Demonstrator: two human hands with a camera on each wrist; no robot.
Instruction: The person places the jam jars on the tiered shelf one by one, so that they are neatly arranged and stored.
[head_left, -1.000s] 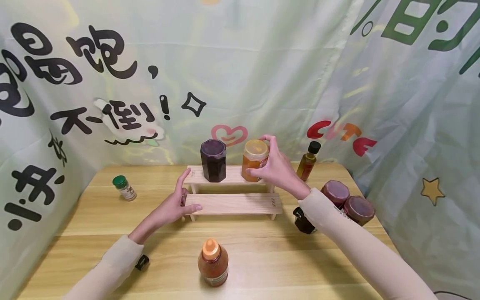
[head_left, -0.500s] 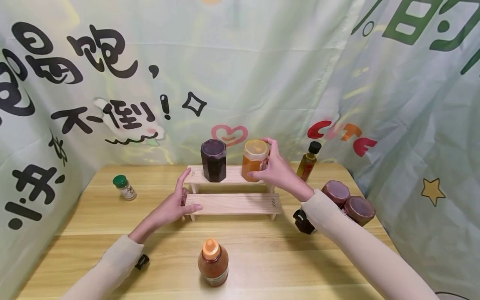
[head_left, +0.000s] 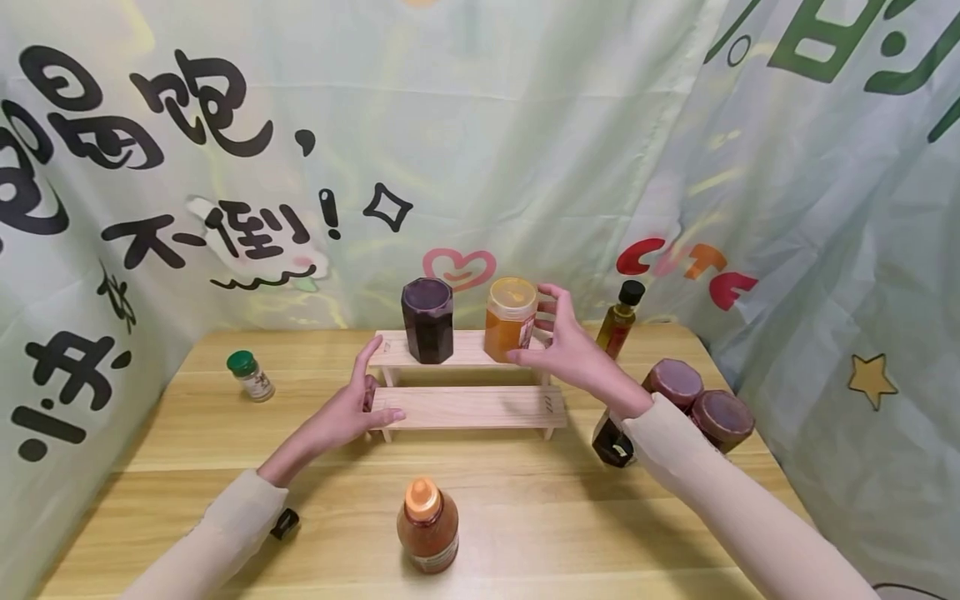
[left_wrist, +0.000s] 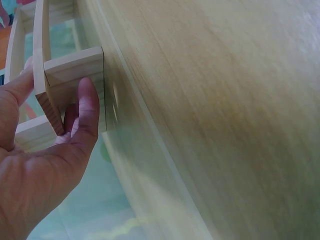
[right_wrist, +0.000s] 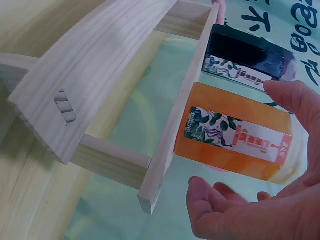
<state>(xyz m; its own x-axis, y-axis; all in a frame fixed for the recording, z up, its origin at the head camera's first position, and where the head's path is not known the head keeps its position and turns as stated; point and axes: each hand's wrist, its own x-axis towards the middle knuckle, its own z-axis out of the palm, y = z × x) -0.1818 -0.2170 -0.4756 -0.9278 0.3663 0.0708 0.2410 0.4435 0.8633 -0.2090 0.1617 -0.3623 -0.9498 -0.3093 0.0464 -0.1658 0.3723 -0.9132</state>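
A two-step wooden rack [head_left: 465, 407] stands at the middle back of the table. My left hand [head_left: 341, 412] grips its left end; in the left wrist view the thumb and fingers wrap the end of a board [left_wrist: 42, 65]. On the top step sit a dark purple jar [head_left: 427, 329] and, to its right, an orange jar [head_left: 504, 335] with a pale lid. Beside the orange jar is my right hand [head_left: 573, 354], fingers spread around its right side. The right wrist view shows a gap between the lower fingers [right_wrist: 200, 200] and the labelled jar [right_wrist: 235, 135].
At right stand an oil bottle [head_left: 617, 321], two purple-lidded jars [head_left: 675, 382] and a dark bottle [head_left: 613, 442] partly behind my forearm. An orange-capped sauce bottle [head_left: 427, 533] is in front. A green-capped shaker [head_left: 251, 375] and a black cap [head_left: 285, 525] lie to the left.
My right hand has let go of the orange jar and drawn back slightly to the right, while the jar stays on the top step. The left hand has not moved.
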